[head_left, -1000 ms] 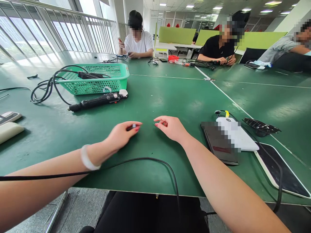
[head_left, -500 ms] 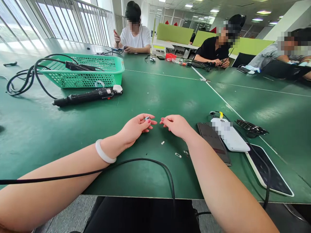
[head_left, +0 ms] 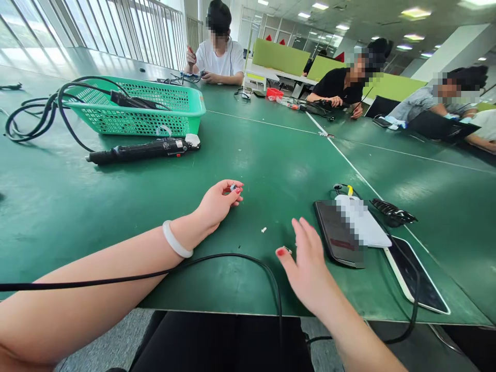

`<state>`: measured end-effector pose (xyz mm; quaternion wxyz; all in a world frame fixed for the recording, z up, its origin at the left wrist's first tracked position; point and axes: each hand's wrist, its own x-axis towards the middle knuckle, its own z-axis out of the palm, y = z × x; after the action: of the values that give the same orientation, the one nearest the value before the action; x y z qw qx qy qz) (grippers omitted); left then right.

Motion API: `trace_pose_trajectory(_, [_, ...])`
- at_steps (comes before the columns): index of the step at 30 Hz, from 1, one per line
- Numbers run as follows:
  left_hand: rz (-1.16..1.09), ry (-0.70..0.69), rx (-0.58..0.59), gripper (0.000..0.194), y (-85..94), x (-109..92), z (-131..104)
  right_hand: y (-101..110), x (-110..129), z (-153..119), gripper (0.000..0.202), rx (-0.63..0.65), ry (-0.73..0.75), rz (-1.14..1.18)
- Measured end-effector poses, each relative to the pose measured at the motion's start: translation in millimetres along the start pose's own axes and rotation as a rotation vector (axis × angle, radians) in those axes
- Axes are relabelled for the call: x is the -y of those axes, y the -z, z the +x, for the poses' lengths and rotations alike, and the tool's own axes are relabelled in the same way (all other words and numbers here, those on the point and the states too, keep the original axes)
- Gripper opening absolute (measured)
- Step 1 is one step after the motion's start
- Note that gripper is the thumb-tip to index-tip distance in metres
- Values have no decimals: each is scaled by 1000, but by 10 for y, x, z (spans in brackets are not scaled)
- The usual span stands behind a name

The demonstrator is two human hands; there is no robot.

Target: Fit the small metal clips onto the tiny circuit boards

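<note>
My left hand [head_left: 220, 202] is closed on a small metallic part [head_left: 233, 188], pinched between thumb and fingers above the green table [head_left: 256, 170]. To the right and nearer me, my right hand [head_left: 308, 266] is open, palm toward the table, thumb apart from the other fingers. Beside its thumb tip lies a small pale clip-like piece [head_left: 287, 249], partly covered by the thumb. A tiny white piece [head_left: 264, 230] rests on the table between the two hands.
A green basket [head_left: 143, 124] with cables and a black electric screwdriver [head_left: 143, 150] are at the left. Phones [head_left: 339, 235] and a white device [head_left: 374, 227] lie right of my right hand. A black cable [head_left: 228, 254] crosses in front. Several people sit beyond.
My right hand has moved away from my left hand, back toward me, and its fingers have spread. My left hand still holds the small part in about the same place.
</note>
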<state>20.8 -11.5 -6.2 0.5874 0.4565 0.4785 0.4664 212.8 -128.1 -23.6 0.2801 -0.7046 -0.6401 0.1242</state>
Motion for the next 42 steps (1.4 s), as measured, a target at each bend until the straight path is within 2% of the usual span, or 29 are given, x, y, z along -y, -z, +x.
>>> trace_pose_trajectory(2, [-6,4,1,11,-1,-3,-8,-209,18,-65,81,95,-46,-22])
trace_pose_trajectory(4, [-16,4,-1,11,1,-15,-16,-334,123,17,84,194,-45,-9])
trace_pose_trajectory(8, [-35,-24,-18,11,37,-35,9,-431,486,404,89,297,-24,145])
trace_pose_trajectory(11, [-61,1,-16,10,73,-31,49,-415,638,738,82,368,-45,422])
trace_pose_trajectory(14, [-78,66,-9,12,85,-34,64,-311,540,1021,63,304,-49,655])
trace_pose_trajectory(18, [-63,77,30,19,61,-51,41,-199,235,1174,36,426,68,598])
trace_pose_trajectory(20, [-35,72,34,19,47,-54,30,-214,157,1148,30,389,111,422])
trace_pose_trajectory(22, [-18,68,38,21,42,-49,27,-267,164,1094,24,357,275,248])
trace_pose_trajectory(24, [-21,61,53,24,45,-38,32,-324,222,1048,18,340,383,174])
trace_pose_trajectory(27, [-38,64,91,31,57,-22,45,-370,299,1024,20,314,415,91])
trace_pose_trajectory(32, [5,58,146,43,62,-6,49,-352,268,1030,16,204,330,245])
trace_pose_trajectory(36, [121,10,254,52,54,7,27,-351,253,1006,12,131,247,412])
trace_pose_trajectory(39, [174,-27,319,55,49,17,13,-364,289,979,8,123,246,512])
trace_pose_trajectory(42, [271,-123,361,50,57,22,10,-376,320,965,6,131,244,559])
